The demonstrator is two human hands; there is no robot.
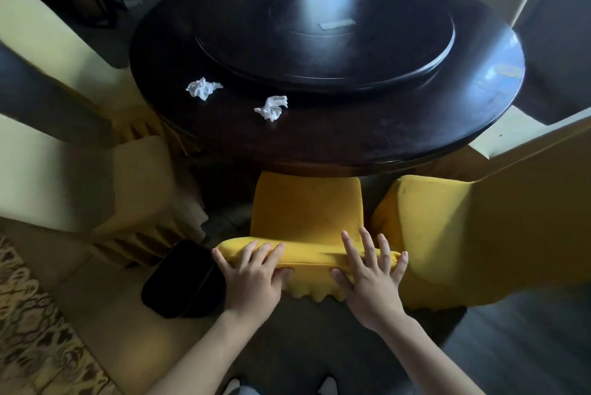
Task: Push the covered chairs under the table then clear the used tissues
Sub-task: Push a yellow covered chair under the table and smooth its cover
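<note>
The round dark table (pixel 319 138) fills the upper view, with a raised turntable (pixel 323 52) at its centre. Covered chairs ring it; one pale chair (pixel 105 183) at the left and one yellow chair (pixel 463 234) at the right stand drawn out from the rim. The chair in hand (pixel 307 212) stands directly in front, its seat edge at or just under the table rim. The left hand (pixel 252 276) grips the top of the chair back, fingers curled over it and thumb beneath. The right hand (pixel 371 273) rests on the same top edge with fingers spread and nearly straight, thumb under the fold, pressing rather than clenching. The cover is soft cloth and likely to slide over the frame, so pressure belongs on the firm top rail, both hands level. The chair probably moves as a stiff, moderately heavy unit. Two crumpled tissues (pixel 203 88) (pixel 271 107) lie on the table near the turntable, light and easily pinched. A black bag (pixel 182 279) sits on the floor just left of the chair.
</note>
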